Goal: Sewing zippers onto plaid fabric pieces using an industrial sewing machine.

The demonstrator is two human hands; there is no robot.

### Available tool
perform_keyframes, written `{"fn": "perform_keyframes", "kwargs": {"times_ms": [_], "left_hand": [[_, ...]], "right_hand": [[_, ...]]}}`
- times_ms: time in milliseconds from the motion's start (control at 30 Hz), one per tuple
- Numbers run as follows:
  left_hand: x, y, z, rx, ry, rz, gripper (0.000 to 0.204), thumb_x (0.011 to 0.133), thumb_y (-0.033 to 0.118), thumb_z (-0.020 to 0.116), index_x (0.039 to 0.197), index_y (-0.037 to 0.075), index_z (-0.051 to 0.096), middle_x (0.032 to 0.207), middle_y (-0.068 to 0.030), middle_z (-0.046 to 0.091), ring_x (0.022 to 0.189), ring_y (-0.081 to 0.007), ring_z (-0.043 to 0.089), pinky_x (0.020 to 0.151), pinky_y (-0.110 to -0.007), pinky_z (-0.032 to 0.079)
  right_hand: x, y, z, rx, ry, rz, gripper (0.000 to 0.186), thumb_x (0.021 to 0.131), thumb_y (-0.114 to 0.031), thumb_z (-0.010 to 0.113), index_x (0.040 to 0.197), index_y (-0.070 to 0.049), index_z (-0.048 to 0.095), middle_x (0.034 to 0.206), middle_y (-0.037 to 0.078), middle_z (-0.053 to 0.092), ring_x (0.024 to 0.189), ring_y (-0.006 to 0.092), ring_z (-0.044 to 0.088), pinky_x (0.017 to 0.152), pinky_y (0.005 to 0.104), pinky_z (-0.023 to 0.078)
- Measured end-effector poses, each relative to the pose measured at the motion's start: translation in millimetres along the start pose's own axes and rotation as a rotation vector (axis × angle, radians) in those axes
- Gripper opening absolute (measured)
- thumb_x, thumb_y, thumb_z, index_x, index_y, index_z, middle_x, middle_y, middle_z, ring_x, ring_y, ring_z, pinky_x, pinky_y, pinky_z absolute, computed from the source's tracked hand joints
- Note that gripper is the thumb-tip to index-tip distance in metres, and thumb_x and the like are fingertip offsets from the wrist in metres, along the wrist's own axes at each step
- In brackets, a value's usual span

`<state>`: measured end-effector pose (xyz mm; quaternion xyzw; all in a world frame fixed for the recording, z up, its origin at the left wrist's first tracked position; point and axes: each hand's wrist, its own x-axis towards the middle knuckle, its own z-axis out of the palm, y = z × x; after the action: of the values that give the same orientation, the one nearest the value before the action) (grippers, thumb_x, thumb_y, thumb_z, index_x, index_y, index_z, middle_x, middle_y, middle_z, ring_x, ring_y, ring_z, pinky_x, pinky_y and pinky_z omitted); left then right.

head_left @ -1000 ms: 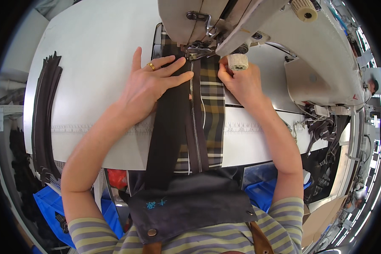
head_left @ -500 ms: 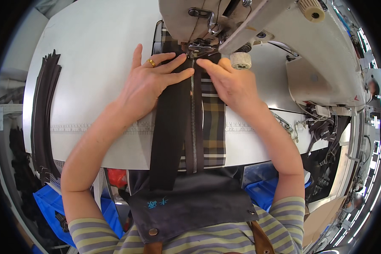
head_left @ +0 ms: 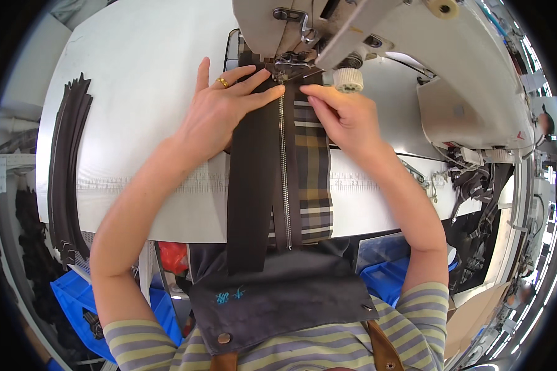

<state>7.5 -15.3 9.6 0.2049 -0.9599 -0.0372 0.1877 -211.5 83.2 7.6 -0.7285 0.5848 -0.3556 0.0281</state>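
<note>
A metal-toothed zipper (head_left: 284,179) on dark tape runs lengthwise over plaid cloth (head_left: 315,179), its far end under the presser foot (head_left: 282,77) of a sewing machine (head_left: 377,43). Beside it on the left lies a wide black fabric strip (head_left: 249,198), its near end hanging over the table edge. My left hand (head_left: 220,108), wearing a ring, lies with fingers spread on the strip, fingertips by the zipper teeth close to the foot. My right hand (head_left: 348,117) has curled fingers, index and thumb close together at the zipper tape's right edge. Whatever is between them is hidden.
A bundle of dark zipper strips (head_left: 71,167) lies at the table's left. A printed ruler scale (head_left: 105,183) crosses the white table (head_left: 136,68). Blue bins (head_left: 74,297) stand below the edge. Dark scraps (head_left: 483,185) hang at the right, near a cardboard box (head_left: 476,315).
Cloth and zipper have slid slightly away from me toward the foot, and the black strip's near end has shifted right. My right fingertips have moved a little right, off the zipper teeth.
</note>
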Motion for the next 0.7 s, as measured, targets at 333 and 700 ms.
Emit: {"fn": "perform_keyframes", "kwargs": {"times_ms": [333,700], "left_hand": [[-103.7,85.9,-33.1,-0.221,-0.034,0.045,0.036,0.08,0.016,0.058,0.115,0.01,0.066,0.116,-0.0063,0.065,0.108,-0.0219,0.061,0.11,-0.06,0.01],[-109.3,87.6,-25.7,-0.366,0.02,-0.084,0.037,0.08,0.015,0.06,0.117,0.01,0.065,0.118,-0.0046,0.066,0.11,-0.0218,0.06,0.11,-0.057,0.005]], "right_hand": [[-118.5,-106.9,-20.8,-0.059,-0.171,-0.299,0.031,0.07,-0.011,0.069,0.101,-0.012,0.07,0.113,0.008,0.063,0.104,0.0258,0.058,0.082,0.0365,0.044],[-130.1,-102.6,-9.0,0.143,0.053,-0.176,0.03,0.068,-0.001,0.061,0.098,-0.003,0.062,0.112,0.013,0.066,0.106,0.032,0.062,0.094,0.0433,0.043]]}}
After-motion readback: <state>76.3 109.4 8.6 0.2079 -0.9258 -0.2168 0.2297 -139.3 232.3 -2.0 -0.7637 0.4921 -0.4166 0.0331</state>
